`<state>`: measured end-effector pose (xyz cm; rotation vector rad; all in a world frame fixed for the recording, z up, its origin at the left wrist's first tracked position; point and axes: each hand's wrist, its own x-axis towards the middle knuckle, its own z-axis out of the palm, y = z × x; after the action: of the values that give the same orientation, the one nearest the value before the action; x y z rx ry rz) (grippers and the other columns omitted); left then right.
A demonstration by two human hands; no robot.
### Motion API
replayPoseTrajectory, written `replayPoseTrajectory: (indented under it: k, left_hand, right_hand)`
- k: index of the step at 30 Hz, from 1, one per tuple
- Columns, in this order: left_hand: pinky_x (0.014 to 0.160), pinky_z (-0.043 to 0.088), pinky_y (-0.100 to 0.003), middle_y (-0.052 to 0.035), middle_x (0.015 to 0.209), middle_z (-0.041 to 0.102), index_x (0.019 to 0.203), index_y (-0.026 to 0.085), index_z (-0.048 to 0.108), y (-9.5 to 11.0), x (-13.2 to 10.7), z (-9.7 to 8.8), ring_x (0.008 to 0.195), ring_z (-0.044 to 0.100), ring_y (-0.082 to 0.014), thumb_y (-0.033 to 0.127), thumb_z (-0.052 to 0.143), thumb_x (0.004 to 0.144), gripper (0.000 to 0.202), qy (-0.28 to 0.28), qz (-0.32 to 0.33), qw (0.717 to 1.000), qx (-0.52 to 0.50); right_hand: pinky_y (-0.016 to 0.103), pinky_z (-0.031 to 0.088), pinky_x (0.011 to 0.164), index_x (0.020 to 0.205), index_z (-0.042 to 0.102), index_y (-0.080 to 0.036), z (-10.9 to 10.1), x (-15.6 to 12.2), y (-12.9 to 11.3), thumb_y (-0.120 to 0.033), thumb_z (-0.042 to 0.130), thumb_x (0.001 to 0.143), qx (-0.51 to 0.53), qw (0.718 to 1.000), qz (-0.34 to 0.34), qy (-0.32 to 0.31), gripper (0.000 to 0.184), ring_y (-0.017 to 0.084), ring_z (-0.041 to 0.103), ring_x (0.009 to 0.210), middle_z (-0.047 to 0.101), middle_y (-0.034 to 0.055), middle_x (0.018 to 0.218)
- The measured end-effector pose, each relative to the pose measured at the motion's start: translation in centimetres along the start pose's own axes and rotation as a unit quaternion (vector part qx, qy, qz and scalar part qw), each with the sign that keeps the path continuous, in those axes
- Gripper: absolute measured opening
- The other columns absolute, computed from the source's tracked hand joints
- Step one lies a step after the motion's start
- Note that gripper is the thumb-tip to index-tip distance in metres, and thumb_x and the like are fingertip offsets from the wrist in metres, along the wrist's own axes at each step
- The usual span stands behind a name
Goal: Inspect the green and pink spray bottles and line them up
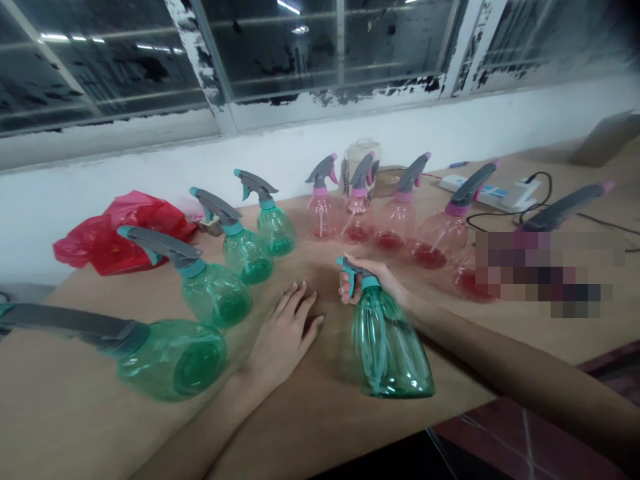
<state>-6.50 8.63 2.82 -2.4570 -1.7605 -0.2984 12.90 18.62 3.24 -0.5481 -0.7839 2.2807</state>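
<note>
My right hand [373,277] is wrapped round the grey and teal trigger head of a green spray bottle [390,347]. The bottle leans, its base toward me near the table's front edge, and its nozzle points left. A dip tube shows through the clear ribbed body. To the left, my left hand [287,327] lies flat on the table, fingers spread, holding nothing. Several more green spray bottles [217,297] stand in a row on its left. Several pink spray bottles [395,223] with grey and pink heads curve round the back and right.
A crumpled red plastic bag [125,230] lies at the back left. Behind the pink bottles stands a whitish tub [363,157]. A white power strip [493,193] with black cables lies at the right, near a pen [459,165]. A white wall with windows [280,47] borders the table [300,427].
</note>
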Motion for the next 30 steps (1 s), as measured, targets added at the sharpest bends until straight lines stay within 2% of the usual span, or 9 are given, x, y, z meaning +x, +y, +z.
replayPoseTrajectory:
  k: [6,13,21,24,26,28,30]
  left_hand:
    - [0.108,0.037,-0.046,-0.0152,0.143,0.045,0.129,0.01,0.051,0.0,0.0,0.2,0.136,0.035,-0.0274,0.038,0.035,0.096,0.046,0.009,0.002,1.0,0.008]
    - [0.109,0.035,-0.046,-0.0152,0.144,0.044,0.131,0.011,0.049,-0.1,0.0,0.2,0.136,0.036,-0.0269,0.039,0.035,0.096,0.047,0.009,0.003,1.0,0.006]
    - [0.11,0.034,-0.046,-0.0138,0.145,0.043,0.132,0.012,0.048,-0.1,-0.1,0.1,0.137,0.034,-0.026,0.04,0.035,0.096,0.047,0.004,-0.002,1.0,-0.005]
    - [0.11,0.035,-0.046,-0.0118,0.141,0.048,0.127,0.015,0.052,0.3,0.1,-0.3,0.135,0.037,-0.0248,0.04,0.035,0.096,0.044,0.012,-0.019,0.998,-0.063]
    - [0.108,0.038,-0.042,-0.0082,0.134,0.055,0.119,0.018,0.059,1.0,0.0,-1.1,0.129,0.046,-0.0215,0.04,0.033,0.097,0.04,0.011,-0.043,0.988,-0.146]
    - [0.105,0.042,-0.038,-0.0042,0.125,0.062,0.11,0.022,0.063,1.9,-0.4,-2.4,0.119,0.055,-0.0182,0.041,0.03,0.098,0.04,0.002,-0.064,0.967,-0.245]
    - [0.101,0.045,-0.039,-0.0023,0.12,0.065,0.112,0.026,0.063,2.9,-1.3,-4.1,0.114,0.059,-0.0194,0.045,0.031,0.097,0.04,-0.008,-0.07,0.946,-0.315]
  right_hand:
    - [0.035,0.053,0.082,0.086,0.06,-0.014,-0.4,0.4,-0.1,-0.046,0.047,0.091,0.035,0.996,0.072,-0.039,0.035,0.019,0.069,0.079,0.068,0.007,0.075]
    - [0.039,0.052,0.088,0.093,0.06,-0.014,-0.9,0.7,-0.2,-0.047,0.044,0.092,0.051,0.996,0.075,-0.02,0.037,0.021,0.07,0.088,0.071,0.01,0.083]
    - [0.04,0.051,0.091,0.093,0.061,-0.013,-0.7,0.6,-0.2,-0.047,0.044,0.092,0.045,0.996,0.074,-0.019,0.038,0.021,0.069,0.089,0.071,0.0104,0.083]
    - [0.04,0.051,0.091,0.092,0.062,-0.013,-0.4,0.6,-0.1,-0.049,0.044,0.091,0.023,0.997,0.066,-0.024,0.04,0.022,0.069,0.09,0.071,0.0107,0.083]
    - [0.04,0.051,0.09,0.091,0.063,-0.013,0.2,0.4,0.0,-0.049,0.046,0.09,-0.003,0.999,0.033,-0.022,0.039,0.022,0.069,0.09,0.071,0.0109,0.085]
    - [0.04,0.051,0.09,0.092,0.065,-0.014,1.5,-0.1,0.0,-0.049,0.05,0.088,-0.038,0.999,-0.016,-0.018,0.038,0.022,0.069,0.091,0.071,0.011,0.088]
    - [0.04,0.05,0.092,0.092,0.066,-0.015,3.5,-1.2,-0.1,-0.05,0.055,0.085,-0.084,0.993,-0.073,-0.035,0.037,0.023,0.067,0.094,0.071,0.0101,0.093]
